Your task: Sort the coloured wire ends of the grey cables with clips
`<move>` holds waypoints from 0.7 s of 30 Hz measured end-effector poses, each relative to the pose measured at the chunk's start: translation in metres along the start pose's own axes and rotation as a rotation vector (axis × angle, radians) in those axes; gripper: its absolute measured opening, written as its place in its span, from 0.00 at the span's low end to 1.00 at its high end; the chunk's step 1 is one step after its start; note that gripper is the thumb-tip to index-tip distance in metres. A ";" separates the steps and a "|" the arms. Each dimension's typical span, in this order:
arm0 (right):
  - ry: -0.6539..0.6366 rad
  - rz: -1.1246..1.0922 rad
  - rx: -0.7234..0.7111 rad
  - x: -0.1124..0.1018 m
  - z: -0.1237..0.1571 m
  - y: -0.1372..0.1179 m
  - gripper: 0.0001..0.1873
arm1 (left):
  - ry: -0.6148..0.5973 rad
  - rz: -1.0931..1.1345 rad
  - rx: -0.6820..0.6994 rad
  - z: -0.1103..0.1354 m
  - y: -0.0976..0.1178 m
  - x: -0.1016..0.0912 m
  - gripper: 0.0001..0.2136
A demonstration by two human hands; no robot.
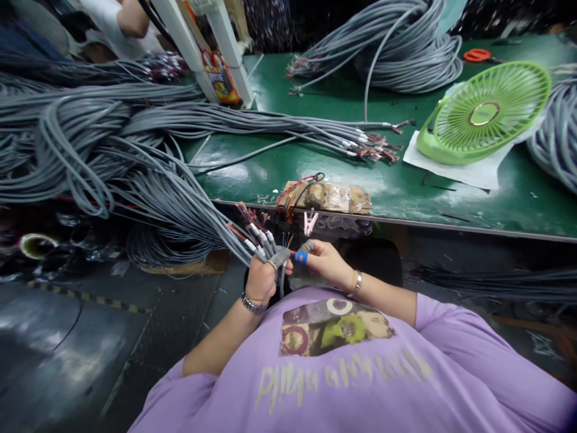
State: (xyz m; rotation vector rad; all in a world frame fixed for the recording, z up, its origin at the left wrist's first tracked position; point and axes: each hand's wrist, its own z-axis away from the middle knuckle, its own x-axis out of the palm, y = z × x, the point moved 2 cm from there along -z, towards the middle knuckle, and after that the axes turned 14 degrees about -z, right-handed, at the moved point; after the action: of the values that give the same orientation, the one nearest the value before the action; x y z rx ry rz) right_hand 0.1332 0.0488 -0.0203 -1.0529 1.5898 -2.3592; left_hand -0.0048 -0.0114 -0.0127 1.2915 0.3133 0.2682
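Observation:
Close in front of my body, my left hand (262, 279) is closed around the end of a grey cable (282, 282), its forefinger wrapped in a grey covering. Thin coloured wires (287, 240) fan out from that cable end. My right hand (331, 264) pinches at a thin reddish wire there; its thumb wears a blue wrap (301, 257) and its forefinger a grey one. The exact grip is partly hidden by the fingers. Beside my left hand lie several more grey cable ends with white sleeves (259, 234) and bared coloured wires, part of a bundle (180, 186) hanging off the bench.
On the green bench (270, 171) are more grey cables (279, 123), a coiled bundle (401, 54), a green fan (487, 114) and orange-handled scissors (478, 56). A wooden block (338, 197) with a pink clip (310, 223) sits at the front edge. Another person's arm (133, 18) shows far left.

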 end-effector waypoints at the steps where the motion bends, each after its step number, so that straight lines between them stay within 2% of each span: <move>1: -0.005 0.013 -0.005 0.000 0.000 0.000 0.21 | 0.009 0.009 0.005 -0.001 0.000 0.001 0.09; 10: -0.081 -0.036 0.091 -0.008 -0.002 -0.008 0.25 | -0.004 -0.013 0.054 -0.002 -0.002 0.005 0.09; 16: 0.024 -0.056 0.060 0.000 -0.006 -0.011 0.21 | -0.053 -0.105 0.114 -0.001 -0.001 0.011 0.10; 21: 0.066 -0.163 0.073 -0.002 -0.005 -0.003 0.16 | -0.035 -0.109 0.108 0.001 0.001 0.012 0.10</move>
State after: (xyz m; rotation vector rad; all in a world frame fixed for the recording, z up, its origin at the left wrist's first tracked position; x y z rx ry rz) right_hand 0.1326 0.0551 -0.0195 -1.1414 1.4783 -2.5603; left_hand 0.0065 -0.0072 -0.0123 1.3796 0.3708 0.1376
